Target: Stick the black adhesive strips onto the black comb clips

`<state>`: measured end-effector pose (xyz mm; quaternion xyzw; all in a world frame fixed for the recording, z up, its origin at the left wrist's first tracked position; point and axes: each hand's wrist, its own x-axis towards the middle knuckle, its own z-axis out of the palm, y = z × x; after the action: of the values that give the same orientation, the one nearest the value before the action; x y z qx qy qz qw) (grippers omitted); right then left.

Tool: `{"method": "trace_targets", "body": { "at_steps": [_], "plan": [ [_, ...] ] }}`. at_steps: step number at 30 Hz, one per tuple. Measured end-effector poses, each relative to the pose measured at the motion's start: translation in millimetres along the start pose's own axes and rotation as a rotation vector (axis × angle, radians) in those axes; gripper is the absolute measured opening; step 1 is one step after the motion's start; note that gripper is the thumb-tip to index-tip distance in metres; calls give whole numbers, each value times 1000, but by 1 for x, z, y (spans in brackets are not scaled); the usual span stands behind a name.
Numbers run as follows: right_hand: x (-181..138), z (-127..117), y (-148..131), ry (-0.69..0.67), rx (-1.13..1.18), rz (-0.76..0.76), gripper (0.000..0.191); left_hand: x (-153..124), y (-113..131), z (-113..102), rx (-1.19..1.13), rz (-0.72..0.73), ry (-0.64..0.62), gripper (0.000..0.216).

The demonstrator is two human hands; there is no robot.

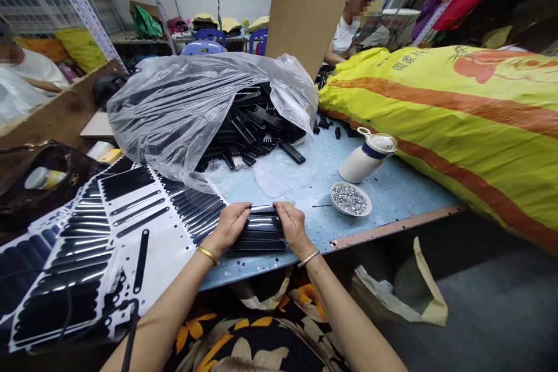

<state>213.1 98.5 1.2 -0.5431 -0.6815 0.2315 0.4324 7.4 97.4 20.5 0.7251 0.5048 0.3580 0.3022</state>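
My left hand (233,224) and my right hand (293,226) are closed around opposite ends of a glossy black strip (264,209). Below it, several similar black strips (261,235) lie side by side at the table's front edge. On the left are white sheets (170,256) carrying rows of black strips with rounded ends. Beyond my hands, a clear plastic bag (174,104) lies open, full of black comb-like plastic pieces (253,122). A small white bowl (364,209) of tiny silvery pieces stands to the right of my right hand.
A white bottle (364,160) leans near the bowl on the blue tabletop (410,186). A large yellow sack (457,99) bulges along the right side. A dark handbag (65,180) sits at left. One person (346,29) is behind the sack, another (39,67) at far left.
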Motion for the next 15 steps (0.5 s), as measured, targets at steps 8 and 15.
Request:
{"method": "trace_targets", "body": {
  "at_steps": [8, 15],
  "plan": [
    [-6, -7, -5, -7, 44, 55, 41, -17, 8, -9, -61, -109, 44, 46],
    [-28, -13, -9, -120, -55, -142, 46, -46, 7, -2, -49, -131, -21, 70]
  ]
}}
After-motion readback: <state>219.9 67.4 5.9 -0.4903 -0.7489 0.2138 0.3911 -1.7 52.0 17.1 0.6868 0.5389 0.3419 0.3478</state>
